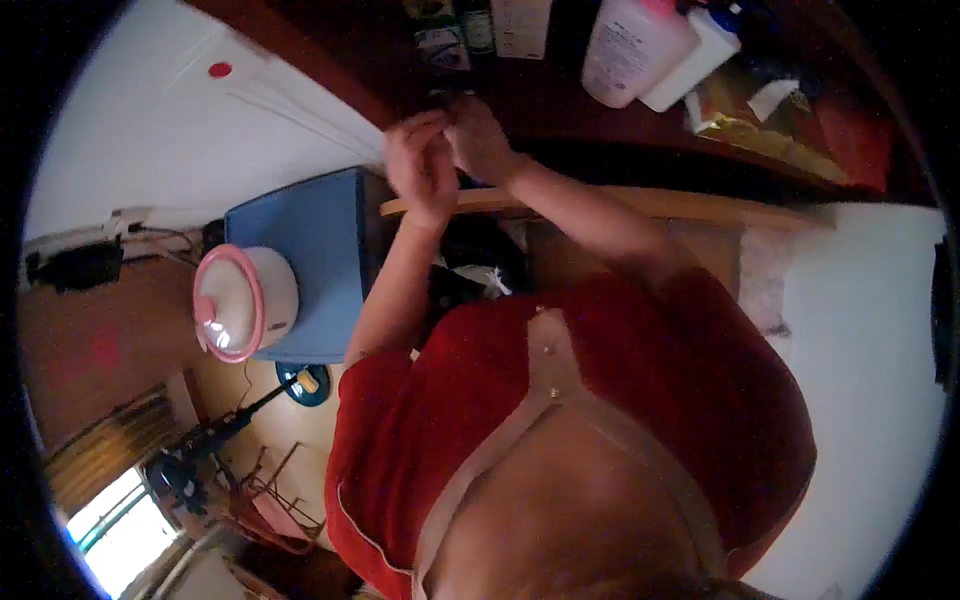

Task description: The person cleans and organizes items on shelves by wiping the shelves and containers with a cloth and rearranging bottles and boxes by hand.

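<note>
My left hand (420, 170) is raised in front of my chest, near the edge of the dark wooden shelf (540, 105). Its fingers are bent inward and meet my right hand (480, 140), which comes across from the right. The fingers of my right hand are closed and partly hidden; a small dark patch shows by their tips, but I cannot make out what it is. Both hands touch or nearly touch each other. Beyond them stand small boxes and a dark bottle (478, 28).
A pink bottle (635, 55), a white bottle (690, 62) and a gold packet (745, 115) lie to the right on the shelf. At left, a pink-rimmed pot (270, 295) with a glass lid sits on a blue cabinet (320, 230). A wooden edge (640, 203) runs below my forearms.
</note>
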`<move>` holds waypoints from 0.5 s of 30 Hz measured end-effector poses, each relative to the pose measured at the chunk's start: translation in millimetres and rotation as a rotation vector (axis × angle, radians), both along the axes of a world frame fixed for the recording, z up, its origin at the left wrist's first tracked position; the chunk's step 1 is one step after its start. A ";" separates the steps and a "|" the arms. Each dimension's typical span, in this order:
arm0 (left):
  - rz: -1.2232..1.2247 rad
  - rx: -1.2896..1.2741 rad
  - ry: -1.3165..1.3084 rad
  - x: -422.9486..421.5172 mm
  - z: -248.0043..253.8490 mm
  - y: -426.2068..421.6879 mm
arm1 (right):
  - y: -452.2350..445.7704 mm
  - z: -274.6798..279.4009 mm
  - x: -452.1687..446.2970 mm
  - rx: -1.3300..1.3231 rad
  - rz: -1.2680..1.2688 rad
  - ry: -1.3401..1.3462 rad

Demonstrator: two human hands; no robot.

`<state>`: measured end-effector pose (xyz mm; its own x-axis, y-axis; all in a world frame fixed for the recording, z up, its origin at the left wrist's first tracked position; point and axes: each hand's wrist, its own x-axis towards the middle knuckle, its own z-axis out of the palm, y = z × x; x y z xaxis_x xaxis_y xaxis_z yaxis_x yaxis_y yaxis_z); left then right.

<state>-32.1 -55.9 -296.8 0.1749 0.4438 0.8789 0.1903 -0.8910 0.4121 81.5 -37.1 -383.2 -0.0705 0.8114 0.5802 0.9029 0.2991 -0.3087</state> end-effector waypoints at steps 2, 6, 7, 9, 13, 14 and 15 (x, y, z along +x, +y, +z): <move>0.128 0.093 0.101 -17.4 18.6 1.8 | -11.1 4.7 9.5 0.007 -0.013 -0.064; 0.228 0.161 -0.083 -26.0 29.1 32.1 | -52.6 6.0 47.0 -0.109 -0.099 -0.121; 0.209 0.179 -0.031 -29.6 33.7 38.2 | -70.5 9.8 61.2 -0.043 -0.197 -0.087; 0.159 0.178 -0.098 -16.5 33.8 48.0 | -104.1 19.9 97.3 0.013 -0.332 -0.038; 0.081 0.242 -0.171 2.3 9.1 65.6 | -143.3 25.3 140.6 -0.064 -0.594 0.221; 0.096 0.285 -0.125 -1.3 8.5 70.1 | -143.3 35.8 145.3 0.015 -0.752 0.409; 0.080 0.293 -0.136 -2.2 10.9 70.2 | -141.4 43.1 146.4 0.096 -0.902 0.608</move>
<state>-34.3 14.4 -285.9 0.0220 0.1764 0.9841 0.2256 -0.9598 0.1670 227.9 -178.5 -340.1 0.8473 0.3707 0.3804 0.5067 -0.3495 -0.7881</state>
